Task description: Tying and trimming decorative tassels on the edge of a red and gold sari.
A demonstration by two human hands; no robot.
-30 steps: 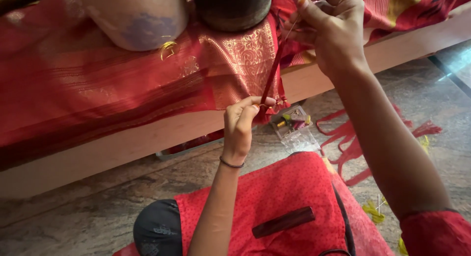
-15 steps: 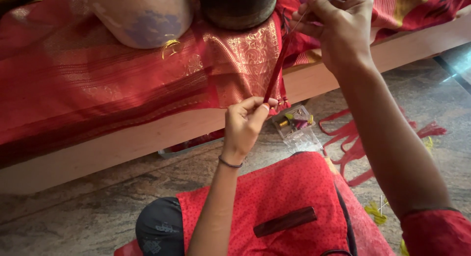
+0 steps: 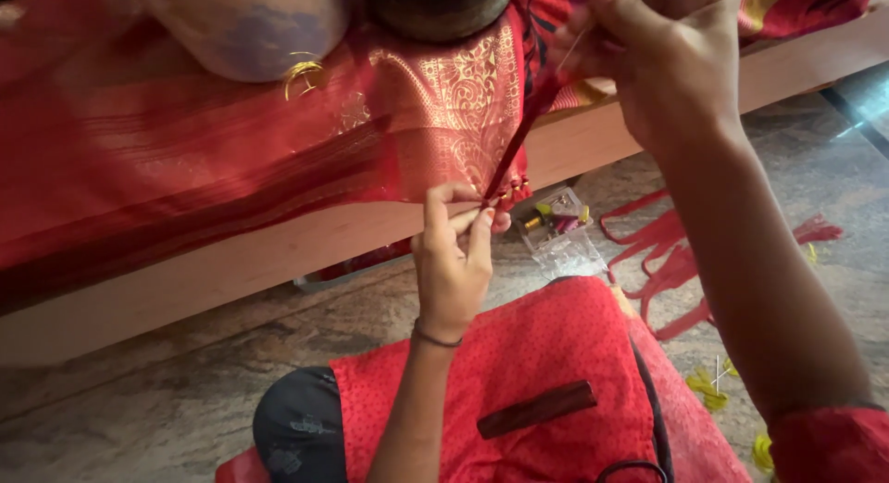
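Observation:
A red cloth with gold woven patterns (image 3: pixel 278 140) hangs over a wooden ledge (image 3: pixel 231 261). My left hand (image 3: pixel 456 251) pinches the lower end of a taut bundle of dark red threads (image 3: pixel 520 136) at the cloth's fringed edge. My right hand (image 3: pixel 669 57), raised at the top right, grips the upper end of the same bundle, with a thin light thread or needle between its fingers. The bundle runs slanted between both hands.
Two heavy round vessels (image 3: pixel 250 29) (image 3: pixel 440 6) sit on the cloth. A small clear box of coloured thread bits (image 3: pixel 556 219) lies on the stone floor, with loose red tassels (image 3: pixel 676 251) and yellow scraps (image 3: pixel 708 390). A red dotted cushion (image 3: pixel 519 372) carries a dark bar (image 3: pixel 537 409).
My right hand has lifted slightly higher and to the right, drawing the threads tighter. My left hand's fingers have shifted from a side pinch to pointing upward at the fringe.

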